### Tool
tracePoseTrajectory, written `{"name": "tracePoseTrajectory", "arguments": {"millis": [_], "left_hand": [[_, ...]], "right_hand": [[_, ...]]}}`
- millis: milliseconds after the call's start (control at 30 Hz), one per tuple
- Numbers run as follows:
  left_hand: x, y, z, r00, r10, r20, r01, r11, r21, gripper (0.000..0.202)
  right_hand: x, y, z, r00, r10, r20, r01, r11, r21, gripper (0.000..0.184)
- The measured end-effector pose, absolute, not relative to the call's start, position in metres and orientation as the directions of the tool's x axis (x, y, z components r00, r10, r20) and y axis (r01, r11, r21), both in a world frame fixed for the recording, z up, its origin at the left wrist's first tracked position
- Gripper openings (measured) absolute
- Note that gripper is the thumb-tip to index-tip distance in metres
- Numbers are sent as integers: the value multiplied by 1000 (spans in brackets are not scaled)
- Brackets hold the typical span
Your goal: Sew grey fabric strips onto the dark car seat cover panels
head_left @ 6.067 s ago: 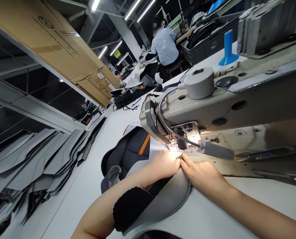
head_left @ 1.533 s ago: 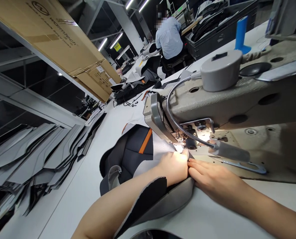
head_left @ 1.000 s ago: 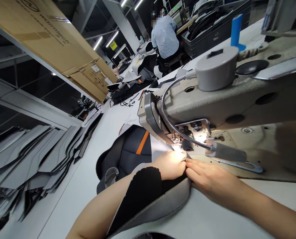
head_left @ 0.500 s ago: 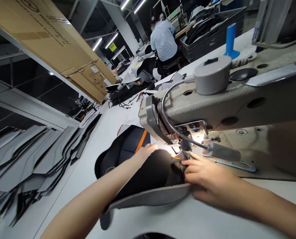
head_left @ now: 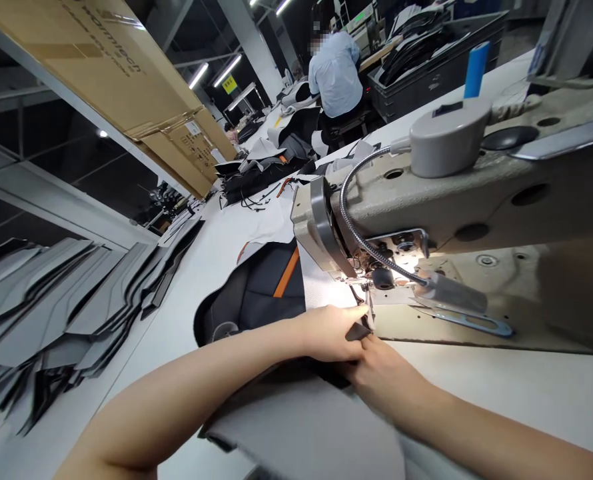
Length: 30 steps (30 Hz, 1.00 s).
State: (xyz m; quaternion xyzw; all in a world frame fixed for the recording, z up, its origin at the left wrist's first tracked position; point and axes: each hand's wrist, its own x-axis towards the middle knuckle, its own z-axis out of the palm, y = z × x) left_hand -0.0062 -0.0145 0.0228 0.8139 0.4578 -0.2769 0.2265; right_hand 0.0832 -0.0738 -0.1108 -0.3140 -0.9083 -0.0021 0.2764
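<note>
- Since half a sec ago the left hand (head_left: 329, 331) has come back from the black backing to the needle area; thumb and fingers are now closed on a small dark edge of the grey fabric panel (head_left: 316, 427), right at the presser foot (head_left: 365, 308).
- Right hand (head_left: 376, 373) has slid under/behind the left, fingers curled at the same edge; probably pinching it, but the left hand covers the fingertips, so can't tell.
- Panel has flipped: black underside was up, now the grey face fills the near foreground, w/ its far corner at the needle. Reads as re-seating the edge for stitching.
- The sewn black piece w/ orange stripe (head_left: 271, 287) lies left of the sewing machine (head_left: 451, 200).
- Surface: white table (head_left: 501, 393); stacks of grey cut pieces (head_left: 76, 313) far left.
- Room: cardboard boxes (head_left: 126, 80) on a shelf up left, a person in a light shirt (head_left: 335, 77) seated far back, a blue cone (head_left: 476, 70) far right.
</note>
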Motion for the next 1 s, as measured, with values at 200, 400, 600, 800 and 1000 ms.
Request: {"name": "tracePoseTrajectory", "arguments": {"millis": [200,400,600,800,1000], "left_hand": [[-6,-29,11,356,688,-633,835,-538,-115,70],[-10,-23,7,428,691,-582,850,-526,1,59],[-12,-10,-4,441,742,-504,857,-515,-8,60],[-15,-12,-9,456,786,-417,876,-478,56,37],[-19,-16,-12,442,811,-383,892,-444,87,29]], "right_hand": [[93,-89,-110,-598,584,549,574,790,-214,11],[82,-90,-113,-568,552,611,648,758,-83,27],[85,-78,-116,-564,563,604,644,758,-104,31],[79,-77,-119,-526,548,650,745,666,41,30],[82,-79,-107,-561,546,622,735,675,71,29]]}}
